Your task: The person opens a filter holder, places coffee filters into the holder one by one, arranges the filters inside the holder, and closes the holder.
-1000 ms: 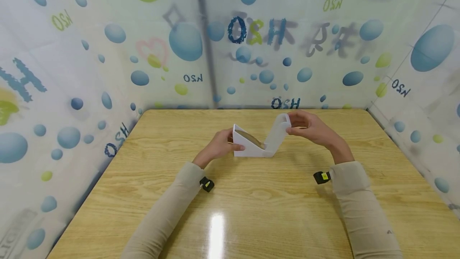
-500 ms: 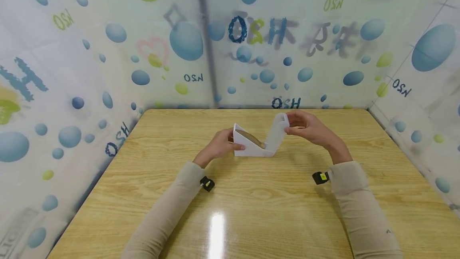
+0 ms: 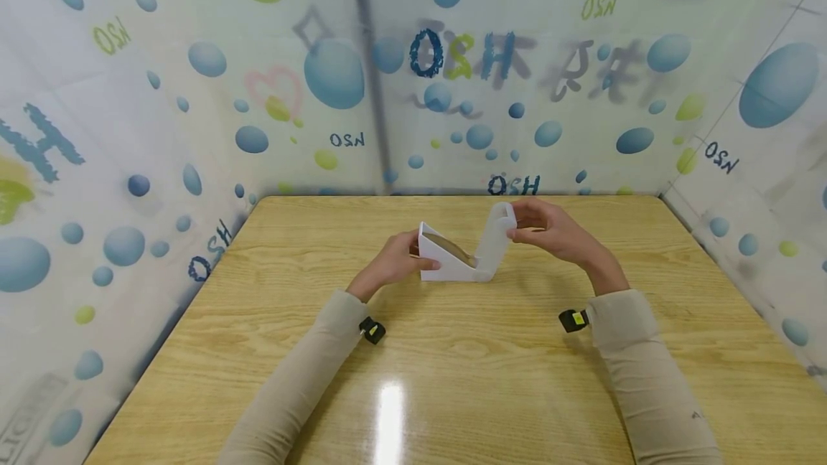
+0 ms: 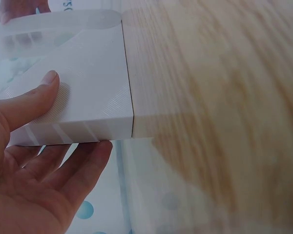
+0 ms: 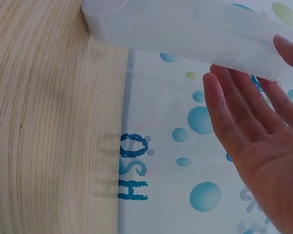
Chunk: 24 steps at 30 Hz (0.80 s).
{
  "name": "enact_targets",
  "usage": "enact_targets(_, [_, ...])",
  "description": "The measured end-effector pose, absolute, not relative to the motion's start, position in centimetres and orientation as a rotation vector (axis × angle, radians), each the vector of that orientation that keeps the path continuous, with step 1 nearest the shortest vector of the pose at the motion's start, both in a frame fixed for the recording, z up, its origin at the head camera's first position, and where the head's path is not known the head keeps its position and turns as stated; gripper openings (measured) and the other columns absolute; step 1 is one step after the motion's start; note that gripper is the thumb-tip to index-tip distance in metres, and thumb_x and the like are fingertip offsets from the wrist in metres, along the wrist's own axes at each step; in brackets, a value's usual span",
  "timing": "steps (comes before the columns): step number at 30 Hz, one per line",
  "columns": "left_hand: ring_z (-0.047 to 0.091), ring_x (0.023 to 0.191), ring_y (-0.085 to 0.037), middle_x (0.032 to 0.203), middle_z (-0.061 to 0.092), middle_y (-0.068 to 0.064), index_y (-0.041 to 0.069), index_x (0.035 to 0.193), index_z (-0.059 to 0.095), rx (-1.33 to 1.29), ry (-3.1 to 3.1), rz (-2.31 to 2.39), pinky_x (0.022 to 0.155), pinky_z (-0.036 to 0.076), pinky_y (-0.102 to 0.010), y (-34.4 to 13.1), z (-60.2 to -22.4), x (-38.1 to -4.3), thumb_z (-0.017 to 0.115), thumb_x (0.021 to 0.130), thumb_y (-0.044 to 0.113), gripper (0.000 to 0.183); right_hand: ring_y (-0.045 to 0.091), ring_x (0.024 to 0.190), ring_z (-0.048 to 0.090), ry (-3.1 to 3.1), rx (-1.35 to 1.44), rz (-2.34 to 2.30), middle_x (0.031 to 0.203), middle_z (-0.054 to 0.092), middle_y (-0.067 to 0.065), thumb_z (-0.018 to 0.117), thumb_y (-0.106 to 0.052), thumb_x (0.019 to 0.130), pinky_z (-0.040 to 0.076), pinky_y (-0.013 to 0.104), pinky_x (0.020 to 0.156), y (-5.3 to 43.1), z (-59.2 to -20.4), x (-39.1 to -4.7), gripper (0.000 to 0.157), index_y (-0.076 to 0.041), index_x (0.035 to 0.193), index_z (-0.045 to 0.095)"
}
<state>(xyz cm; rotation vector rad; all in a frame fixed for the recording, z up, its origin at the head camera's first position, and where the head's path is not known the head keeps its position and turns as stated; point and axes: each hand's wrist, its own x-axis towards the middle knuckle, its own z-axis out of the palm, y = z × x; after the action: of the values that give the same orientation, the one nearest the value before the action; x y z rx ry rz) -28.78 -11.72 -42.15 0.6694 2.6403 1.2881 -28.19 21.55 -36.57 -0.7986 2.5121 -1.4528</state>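
Observation:
A white box point(image 3: 442, 265) with a slanted open top stands on the wooden table, a brown, curved-edged item point(image 3: 450, 248) showing inside. From its right end rises a translucent lid point(image 3: 496, 241), tilted up and away from the box. My left hand point(image 3: 395, 258) grips the box's left end; in the left wrist view the thumb point(image 4: 41, 95) lies on the broad white side and the fingers go beneath the end wall. At the lid's raised end, my right hand point(image 3: 558, 230) holds it between thumb and fingers, as the right wrist view of the lid point(image 5: 180, 34) also shows.
The wooden table point(image 3: 478, 379) spreads out in front of the box. Behind it and at both sides stand wall sheets point(image 3: 555, 92) printed with blue and green drops. Black wrist devices point(image 3: 572, 320) hang by both sleeves.
My right hand has moved slightly left, swinging the lid a little more upright toward the box. The box and my left hand stay in place.

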Motion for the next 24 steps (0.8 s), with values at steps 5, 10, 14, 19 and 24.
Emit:
enact_targets(5, [0.074, 0.104, -0.029, 0.120, 0.074, -0.014, 0.007, 0.128, 0.065, 0.671, 2.645, 1.285, 0.087, 0.060, -0.039, -11.7, -42.2, -28.8, 0.080, 0.091, 0.016, 0.040, 0.016, 0.114, 0.065, 2.506, -0.811, -1.461, 0.133, 0.063, 0.020, 0.068, -0.013, 0.101, 0.056, 0.024, 0.091, 21.4, -36.7, -28.2, 0.047, -0.003, 0.144, 0.052])
enact_targets(10, [0.073, 0.104, -0.029, 0.120, 0.074, -0.014, 0.007, 0.127, 0.066, 0.657, 2.659, 1.279, 0.087, 0.060, -0.039, -11.6, -42.2, -28.7, 0.081, 0.091, 0.015, 0.040, 0.018, 0.115, 0.065, 2.511, -0.810, -1.451, 0.133, 0.063, 0.020, 0.068, -0.014, 0.101, 0.056, 0.023, 0.090, 21.2, -36.6, -28.2, 0.047, -0.004, 0.144, 0.052])
enact_targets(14, [0.073, 0.104, -0.029, 0.120, 0.074, -0.013, 0.008, 0.127, 0.066, 0.652, 2.662, 1.278, 0.088, 0.060, -0.039, -11.6, -42.1, -28.8, 0.081, 0.091, 0.015, 0.040, 0.018, 0.116, 0.064, 2.516, -0.805, -1.452, 0.133, 0.063, 0.019, 0.067, -0.014, 0.101, 0.056, 0.025, 0.092, 21.0, -36.5, -28.1, 0.046, -0.004, 0.143, 0.053])
enact_targets(19, [0.073, 0.105, -0.029, 0.120, 0.074, -0.013, 0.008, 0.127, 0.066, 0.654, 2.656, 1.277, 0.088, 0.060, -0.039, -11.6, -42.1, -28.8, 0.081, 0.091, 0.016, 0.040, 0.023, 0.118, 0.064, 2.523, -0.798, -1.443, 0.134, 0.061, 0.018, 0.068, -0.013, 0.101, 0.056, 0.037, 0.097, 20.7, -36.6, -28.0, 0.046, -0.004, 0.143, 0.053])
enact_targets(24, [0.073, 0.105, -0.029, 0.121, 0.074, -0.014, 0.007, 0.127, 0.065, 0.661, 2.650, 1.282, 0.088, 0.060, -0.039, -11.7, -42.2, -28.8, 0.080, 0.091, 0.015, 0.040, 0.033, 0.122, 0.063, 2.515, -0.795, -1.436, 0.134, 0.062, 0.019, 0.069, -0.014, 0.100, 0.055, 0.048, 0.099, 20.4, -36.6, -28.1, 0.047, -0.004, 0.143, 0.053])
